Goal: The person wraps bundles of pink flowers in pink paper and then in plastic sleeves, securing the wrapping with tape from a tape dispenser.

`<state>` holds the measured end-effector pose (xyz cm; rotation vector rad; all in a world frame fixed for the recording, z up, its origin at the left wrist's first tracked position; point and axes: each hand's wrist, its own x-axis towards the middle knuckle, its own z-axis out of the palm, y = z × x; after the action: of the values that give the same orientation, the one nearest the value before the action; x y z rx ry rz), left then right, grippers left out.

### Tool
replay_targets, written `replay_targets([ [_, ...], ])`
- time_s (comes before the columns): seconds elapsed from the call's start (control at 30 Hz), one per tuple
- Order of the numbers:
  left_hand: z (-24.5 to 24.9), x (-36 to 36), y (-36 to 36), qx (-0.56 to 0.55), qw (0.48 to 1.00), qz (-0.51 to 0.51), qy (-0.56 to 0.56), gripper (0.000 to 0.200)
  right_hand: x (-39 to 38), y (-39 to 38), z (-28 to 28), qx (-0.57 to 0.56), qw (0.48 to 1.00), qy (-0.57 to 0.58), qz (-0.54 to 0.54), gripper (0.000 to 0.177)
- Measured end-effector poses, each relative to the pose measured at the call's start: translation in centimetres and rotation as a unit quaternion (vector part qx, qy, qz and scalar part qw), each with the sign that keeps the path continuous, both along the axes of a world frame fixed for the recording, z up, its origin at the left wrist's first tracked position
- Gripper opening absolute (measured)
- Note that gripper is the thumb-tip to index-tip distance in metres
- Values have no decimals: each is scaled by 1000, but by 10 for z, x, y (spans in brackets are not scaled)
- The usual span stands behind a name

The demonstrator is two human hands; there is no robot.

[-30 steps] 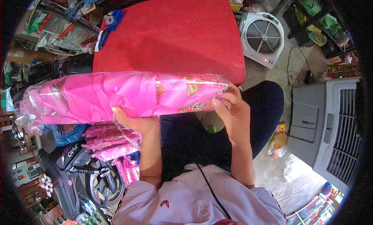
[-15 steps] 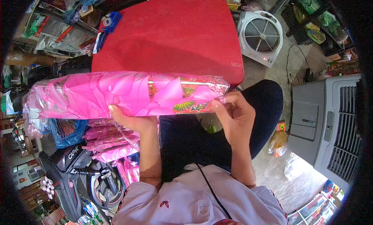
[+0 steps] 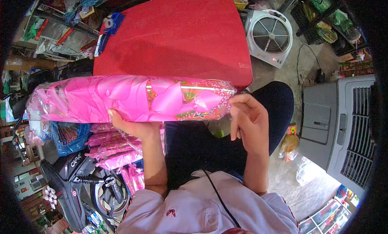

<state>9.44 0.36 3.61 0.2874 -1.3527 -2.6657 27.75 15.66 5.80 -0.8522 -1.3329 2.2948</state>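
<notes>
A long box-shaped package (image 3: 129, 98), wrapped in clear film with pink petal print, lies crosswise in front of me, just short of the red table. Its right part shows red, green and white print through the film. My left hand (image 3: 135, 127) grips the package from below near its middle, thumb on the front face. At the right end, my right hand (image 3: 251, 124) has its index fingertip touching or very close to the film's edge. Its thumb points down, apart from the index finger, and no object shows between them.
The red table (image 3: 173, 36) bears a blue tape dispenser (image 3: 115, 23) at its left edge. A white box fan (image 3: 270, 36) stands to the right, near a grey air cooler (image 3: 339, 124). Several pink-wrapped packages (image 3: 115, 145) are stacked below left, beside a black motorbike (image 3: 66, 189).
My right hand has loosened its pinch on the package's right end and drawn slightly right and down, fingers parting. The package and left hand have shifted slightly left.
</notes>
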Motion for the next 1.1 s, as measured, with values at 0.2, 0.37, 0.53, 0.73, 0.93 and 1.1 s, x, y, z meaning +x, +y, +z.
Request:
replay_targets([
  [0.2, -7, -1, -5, 9, 1000, -10, 13, 73, -7, -11, -4, 103, 994, -5, -42, 21],
  [0.37, -11, 0, -4, -12, 999, 12, 31, 71, -3, -6, -12, 164, 984, -72, -18, 23],
  [0.53, -20, 2, -9, -26, 999, 0, 43, 70, 5, 4, -30, 215, 969, -103, 58, 15],
  [0.73, -16, 6, -1, -25, 999, 38, 21, 60, 4, 7, -40, 180, 979, -68, 63, 14],
  [0.93, -8, 2, 0, 6, 999, 34, 26, 60, 7, 13, -32, 64, 998, -11, 1, 17],
  [1.1, -13, -4, -8, -19, 998, 34, 44, 61, 3, 10, -16, 27, 999, -20, -5, 18],
])
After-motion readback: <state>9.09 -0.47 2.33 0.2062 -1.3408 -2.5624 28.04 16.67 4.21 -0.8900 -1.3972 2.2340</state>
